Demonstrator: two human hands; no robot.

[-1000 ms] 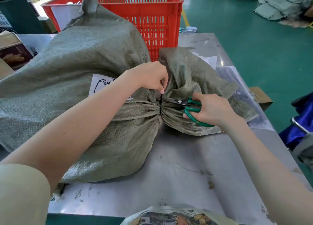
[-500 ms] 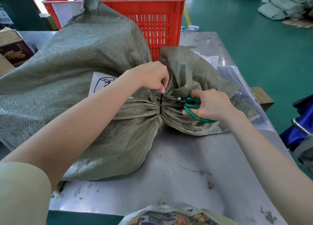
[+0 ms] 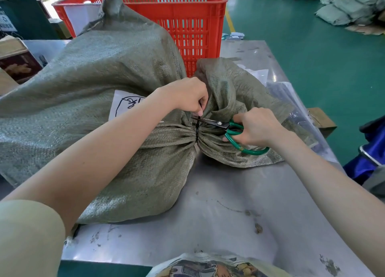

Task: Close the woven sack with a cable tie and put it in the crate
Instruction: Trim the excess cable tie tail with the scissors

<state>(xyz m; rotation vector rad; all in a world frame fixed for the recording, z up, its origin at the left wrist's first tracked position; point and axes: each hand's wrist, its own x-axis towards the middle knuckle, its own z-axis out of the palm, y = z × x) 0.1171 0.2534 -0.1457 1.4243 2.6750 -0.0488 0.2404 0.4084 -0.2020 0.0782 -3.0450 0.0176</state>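
Observation:
A bulky grey-green woven sack point(image 3: 100, 85) lies on the metal table point(image 3: 218, 214), its neck gathered by a black cable tie point(image 3: 196, 134). My left hand point(image 3: 187, 95) pinches the tie's free tail upright just above the neck. My right hand point(image 3: 255, 126) grips green-handled scissors point(image 3: 235, 130), whose blades lie across the tail right under my left fingers. The red plastic crate point(image 3: 187, 20) stands behind the sack at the table's far side.
A white paper label point(image 3: 125, 104) with black scribble sticks to the sack. Clear plastic bags point(image 3: 291, 110) lie to the right of the sack's mouth. Cardboard boxes point(image 3: 16, 62) sit at left. More filled sacks point(image 3: 350, 8) lie on the green floor at far right.
The scissors' blades have moved up from the gathered neck to the tie's tail and closed in on it. My left hand has kept its pinch on the tail.

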